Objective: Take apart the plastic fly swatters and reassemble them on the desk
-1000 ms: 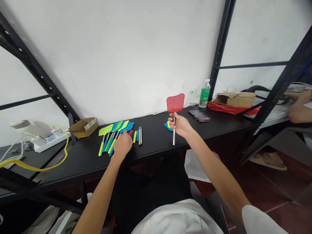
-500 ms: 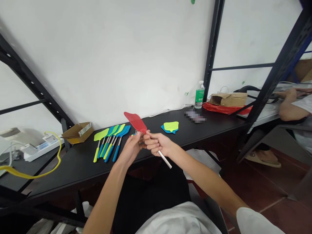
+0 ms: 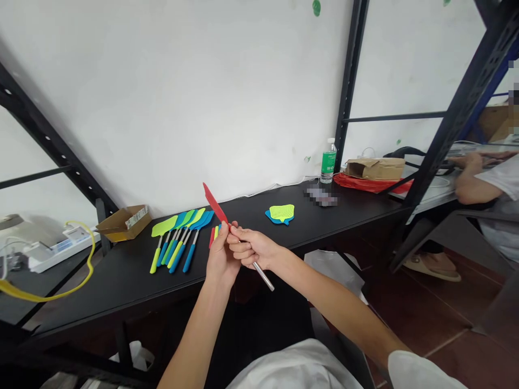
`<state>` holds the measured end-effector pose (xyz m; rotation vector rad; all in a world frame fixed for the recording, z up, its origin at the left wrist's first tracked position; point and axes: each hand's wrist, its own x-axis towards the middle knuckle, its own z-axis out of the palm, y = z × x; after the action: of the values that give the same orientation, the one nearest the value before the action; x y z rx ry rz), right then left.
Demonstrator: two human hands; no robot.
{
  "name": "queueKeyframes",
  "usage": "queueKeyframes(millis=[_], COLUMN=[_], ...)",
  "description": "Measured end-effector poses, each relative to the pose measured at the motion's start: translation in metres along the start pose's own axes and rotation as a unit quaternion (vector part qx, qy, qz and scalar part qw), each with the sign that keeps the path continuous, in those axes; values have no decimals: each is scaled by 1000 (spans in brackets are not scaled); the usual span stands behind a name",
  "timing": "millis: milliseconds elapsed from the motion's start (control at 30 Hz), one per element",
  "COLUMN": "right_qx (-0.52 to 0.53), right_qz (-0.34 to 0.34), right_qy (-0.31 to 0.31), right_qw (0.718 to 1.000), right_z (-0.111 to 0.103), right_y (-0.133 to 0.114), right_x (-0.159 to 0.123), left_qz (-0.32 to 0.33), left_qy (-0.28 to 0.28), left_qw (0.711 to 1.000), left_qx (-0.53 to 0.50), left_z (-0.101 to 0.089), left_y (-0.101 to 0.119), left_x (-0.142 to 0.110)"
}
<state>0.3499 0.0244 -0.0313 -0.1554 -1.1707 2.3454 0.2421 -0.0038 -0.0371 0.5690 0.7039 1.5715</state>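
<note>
"What's changed in the head view?"

"The red swatter head (image 3: 214,203) has turned nearly edge-on; half a second ago its mesh face showed. I'd judge the pieces are being worked at their joint."

"And the hands?"

"The left hand (image 3: 221,260) pinches the head's base; the right hand (image 3: 253,247), just to its right, curls round the metal rod (image 3: 264,276). The head points far-left of both, the rod's end near-right."
</note>
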Motion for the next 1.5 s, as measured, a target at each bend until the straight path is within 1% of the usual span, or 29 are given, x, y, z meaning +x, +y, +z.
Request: queueKeyframes(millis=[67,100,167,267,333,400,500,567,633,700,767,800,867,933,967,1000,1033,1067,1133,1167,1200,1233,1300,1333,1367,1400,1433,1467,1500], right_qx=[-40,-62,-109,-155,-159,-160,-194,-252,-341,-442,-518,-540,-559,-551,-535,-508,-470,-425,-342,-320,-313,-316,-338,-353,-374,-405,-443,-483,-524], right_qz=[-22,-32,-44,-51,-58,-68,-87,-74,-66,-65,-59,-53,-45,-59,-80,-107,-135,-160,-191,-198,-205,-212,-226,-228,-231,-228,-214,-189,-169], right_qy=[28,43,72,121,161,218,342,386,400,404,408,410,412,416,418,414,401,378,308,274,252,243,266,295,331,372,414,458,498], right_qw=[999,997,990,979,972,960,915,884,848,798,750,733,718,720,729,748,775,807,867,885,893,892,874,858,835,803,766,722,670], right_z=[1,1,0,-9,-21,-38,-67,-82,-89,-90,-86,-84,-81,-78,-76,-73,-69,-64,-51,-46,-42,-41,-48,-57,-69,-82,-96,-110,-123], right_y=[5,9,14,16,14,10,8,8,7,6,4,4,4,6,8,9,11,13,14,14,13,11,1,-6,-14,-24,-34,-43,-53], right_x=[2,2,2,5,14,31,63,81,92,97,98,98,97,95,94,92,89,86,78,73,68,62,46,36,24,10,-4,-18,-32], left_qz=[7,22,82,202,242,257,257,256,258,258,251,248,241,235,231,223,215,205,187,179,169,160,165,185,218,260,290,303,301], left_qy=[35,47,65,91,101,98,100,104,105,101,99,101,103,102,100,96,89,79,53,39,22,5,-20,-20,-9,19,49,76,110], left_qw=[999,999,995,974,965,961,960,959,958,958,960,960,962,962,963,964,964,964,962,959,955,949,924,902,871,829,772,704,640], left_qx=[8,10,-2,-38,-19,7,43,59,67,74,77,79,82,91,99,112,129,149,192,215,242,273,345,390,440,495,563,638,698], left_z=[1,1,-1,-11,-20,-30,-42,-47,-52,-58,-64,-67,-72,-75,-76,-76,-76,-75,-74,-73,-72,-72,-73,-76,-80,-84,-91,-97,-105], left_y=[0,2,12,40,60,75,85,85,83,80,77,76,74,72,71,68,65,61,52,48,45,43,46,50,56,63,70,77,83], left_x=[3,5,12,23,26,26,22,21,20,19,19,19,19,21,21,22,22,22,22,22,22,21,21,21,21,21,21,21,22])
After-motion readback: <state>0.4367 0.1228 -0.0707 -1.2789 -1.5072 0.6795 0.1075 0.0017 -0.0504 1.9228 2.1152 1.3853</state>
